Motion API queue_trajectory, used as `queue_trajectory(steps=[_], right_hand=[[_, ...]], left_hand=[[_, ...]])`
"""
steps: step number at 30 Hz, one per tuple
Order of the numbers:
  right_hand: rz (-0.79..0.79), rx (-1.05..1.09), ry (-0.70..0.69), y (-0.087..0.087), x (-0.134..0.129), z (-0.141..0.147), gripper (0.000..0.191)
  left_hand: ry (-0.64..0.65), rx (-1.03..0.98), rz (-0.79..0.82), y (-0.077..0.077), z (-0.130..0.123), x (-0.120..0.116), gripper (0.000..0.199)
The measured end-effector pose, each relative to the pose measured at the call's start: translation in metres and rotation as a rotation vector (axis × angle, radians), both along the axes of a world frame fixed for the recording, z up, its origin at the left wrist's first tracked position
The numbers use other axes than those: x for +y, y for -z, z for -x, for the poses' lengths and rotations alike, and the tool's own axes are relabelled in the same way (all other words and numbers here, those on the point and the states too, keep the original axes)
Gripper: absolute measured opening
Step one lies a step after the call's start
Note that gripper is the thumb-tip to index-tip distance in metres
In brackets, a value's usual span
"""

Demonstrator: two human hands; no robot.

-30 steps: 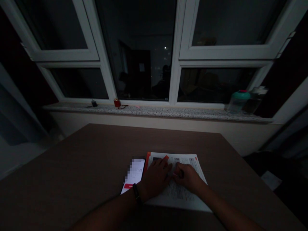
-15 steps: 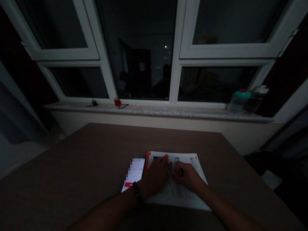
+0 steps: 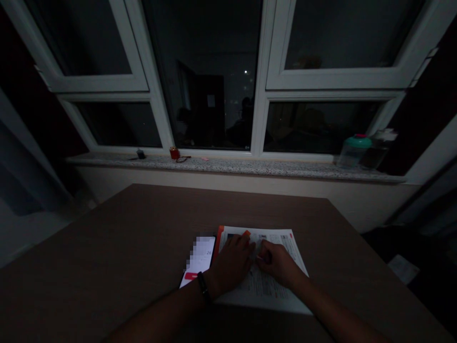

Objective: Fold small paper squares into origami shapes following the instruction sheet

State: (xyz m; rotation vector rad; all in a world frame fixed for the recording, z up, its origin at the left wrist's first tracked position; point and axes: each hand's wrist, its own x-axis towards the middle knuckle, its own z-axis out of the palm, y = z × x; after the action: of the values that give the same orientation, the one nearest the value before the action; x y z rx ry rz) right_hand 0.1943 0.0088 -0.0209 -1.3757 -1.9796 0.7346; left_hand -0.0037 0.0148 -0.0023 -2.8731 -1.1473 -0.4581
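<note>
A printed booklet or sheet with columns of text and an orange left edge lies on the table in front of me. My left hand rests flat over its left part, fingers spread a little, with a dark band on the wrist. Close to those fingertips, my right hand is closed in a pinch above the middle of the page. A small pale, thin bit shows at its fingertips, too dim to name. Left of the booklet lies a phone with its screen lit, partly pixelated and partly behind my left hand and wrist.
The brown table reaches toward a stone window sill. On the sill stand a small red jar, a dark little bottle, glasses and a green-lidded jug. The room is dim.
Both hands stay almost in the same place on the page. The whole view has shifted only slightly.
</note>
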Motion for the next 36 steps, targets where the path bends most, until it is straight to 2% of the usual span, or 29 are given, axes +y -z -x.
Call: queue_trajectory(steps=[6, 8, 14, 20, 24, 27, 32, 36], right_hand=[[0.059, 0.009, -0.165, -0.002, -0.005, -0.002, 0.020], [0.052, 0.012, -0.152, -0.002, -0.005, -0.002, 0.021], [-0.002, 0.017, 0.002, 0.003, 0.000, -0.001, 0.017], [0.087, 0.024, -0.157, -0.001, -0.006, -0.002, 0.019], [0.095, 0.012, -0.193, -0.006, -0.009, 0.000, 0.017], [0.035, -0.003, -0.145, -0.005, -0.007, 0.000, 0.018], [-0.015, -0.004, 0.021, 0.002, 0.000, -0.001, 0.019], [-0.017, 0.001, 0.019, 0.003, 0.001, -0.002, 0.019]], left_hand=[[-0.002, 0.031, 0.005, -0.002, -0.001, 0.000, 0.030], [0.007, 0.048, 0.002, -0.002, -0.002, 0.000, 0.030], [0.019, 0.029, -0.004, -0.004, -0.001, 0.000, 0.030], [0.026, 0.020, 0.018, -0.006, 0.001, -0.001, 0.027], [0.039, 0.023, 0.020, -0.005, 0.001, 0.001, 0.029], [0.037, 0.014, 0.013, -0.004, 0.001, 0.001, 0.029], [0.023, 0.013, -0.013, -0.005, -0.001, 0.000, 0.027], [0.019, 0.014, -0.004, -0.005, -0.001, -0.002, 0.026]])
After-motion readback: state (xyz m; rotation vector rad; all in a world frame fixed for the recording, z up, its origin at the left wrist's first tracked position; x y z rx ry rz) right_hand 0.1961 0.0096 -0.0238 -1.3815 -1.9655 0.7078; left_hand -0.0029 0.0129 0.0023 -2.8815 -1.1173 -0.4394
